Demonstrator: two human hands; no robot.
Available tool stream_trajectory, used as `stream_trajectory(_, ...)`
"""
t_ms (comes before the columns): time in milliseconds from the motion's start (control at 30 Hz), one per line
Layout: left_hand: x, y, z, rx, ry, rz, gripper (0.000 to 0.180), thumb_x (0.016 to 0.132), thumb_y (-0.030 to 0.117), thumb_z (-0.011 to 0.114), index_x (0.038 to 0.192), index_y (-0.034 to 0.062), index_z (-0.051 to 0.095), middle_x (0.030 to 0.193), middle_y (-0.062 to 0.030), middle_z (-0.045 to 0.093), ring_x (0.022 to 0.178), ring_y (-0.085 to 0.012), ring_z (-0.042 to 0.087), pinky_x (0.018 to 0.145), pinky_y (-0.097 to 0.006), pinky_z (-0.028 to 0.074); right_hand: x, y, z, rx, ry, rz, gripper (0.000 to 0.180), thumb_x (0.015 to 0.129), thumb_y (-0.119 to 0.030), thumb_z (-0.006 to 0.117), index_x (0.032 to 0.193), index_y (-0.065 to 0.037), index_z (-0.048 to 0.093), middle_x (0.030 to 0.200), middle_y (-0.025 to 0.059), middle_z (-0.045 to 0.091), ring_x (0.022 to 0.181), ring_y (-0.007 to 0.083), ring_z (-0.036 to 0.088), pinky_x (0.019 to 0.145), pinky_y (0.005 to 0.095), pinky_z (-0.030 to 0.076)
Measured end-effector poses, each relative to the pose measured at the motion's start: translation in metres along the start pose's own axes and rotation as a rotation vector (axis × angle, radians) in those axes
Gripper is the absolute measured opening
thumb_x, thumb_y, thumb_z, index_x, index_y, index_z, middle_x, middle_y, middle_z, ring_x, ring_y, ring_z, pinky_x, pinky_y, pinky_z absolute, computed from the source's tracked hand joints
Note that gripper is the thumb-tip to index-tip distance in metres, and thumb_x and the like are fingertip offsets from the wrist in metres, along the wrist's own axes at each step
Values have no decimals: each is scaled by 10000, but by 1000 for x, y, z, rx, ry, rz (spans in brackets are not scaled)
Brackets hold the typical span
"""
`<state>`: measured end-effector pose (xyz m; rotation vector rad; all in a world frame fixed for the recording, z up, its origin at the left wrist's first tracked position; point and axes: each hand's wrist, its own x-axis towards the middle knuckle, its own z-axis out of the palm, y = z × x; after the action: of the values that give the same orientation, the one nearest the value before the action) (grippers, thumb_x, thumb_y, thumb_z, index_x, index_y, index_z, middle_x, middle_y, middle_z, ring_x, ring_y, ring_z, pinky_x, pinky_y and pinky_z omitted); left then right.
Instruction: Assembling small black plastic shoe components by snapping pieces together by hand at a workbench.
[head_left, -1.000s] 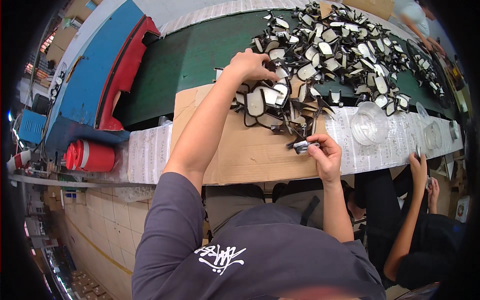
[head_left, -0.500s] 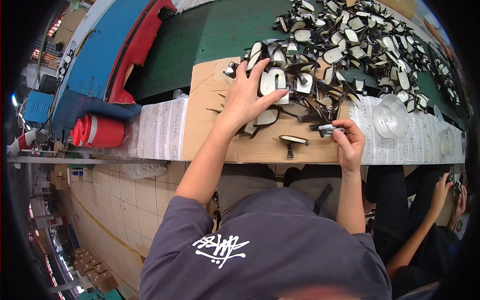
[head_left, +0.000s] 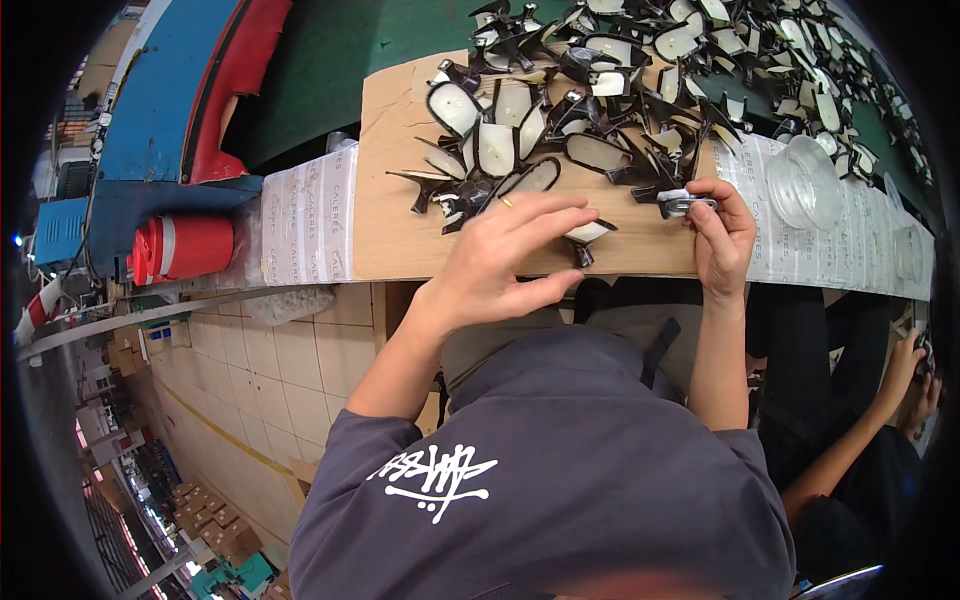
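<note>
My left hand [head_left: 515, 245] is open above the near edge of a cardboard sheet [head_left: 395, 240]. Its fingers are spread and nothing shows in its grasp. Just beyond its fingertips stands a single black shoe heel [head_left: 585, 254] with a cream top, partly covered by the fingers. My right hand [head_left: 724, 235] pinches a small silvery metal object [head_left: 685, 204] between thumb and fingers; its exact kind is too small to tell. A pile of black shoe heels [head_left: 496, 148] with cream faces lies on the cardboard, beyond both hands.
Many more heels [head_left: 800, 60] are heaped on the green surface [head_left: 340, 60] at the far right. Clear plastic bowls [head_left: 803, 185] stand right of my right hand. A red jug [head_left: 190, 250] sits at the left, below a blue machine frame [head_left: 160, 120]. Another person's hands [head_left: 905, 365] are at far right.
My left hand has drawn back from the pile of heels toward the near edge, beside the lone heel. My right hand still pinches the silvery object. The whole view has shifted slightly.
</note>
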<state>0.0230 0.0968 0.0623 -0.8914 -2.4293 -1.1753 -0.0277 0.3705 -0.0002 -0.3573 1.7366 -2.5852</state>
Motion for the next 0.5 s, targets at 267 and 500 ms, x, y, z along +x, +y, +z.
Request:
stream_trajectory(267,-15,-16,39,-108,114,-187,212,792,41,711,1001,4,704,926,-110,694,770,-227,632,686,-305,498,-3,-1,-2,24,3,-5,245,868,-19,636,1105,35,614,933,38,633,783,61,540,693,195,405)
stream_trajectory(500,-16,9,34,-978,265,-803,310,997,116,513,1276,-20,523,1078,-119,656,931,-212,691,764,-352,603,-26,-46,61,-182,-1,-91,274,810,21,660,1081,25,620,979,66,636,798,101,536,724,220,413)
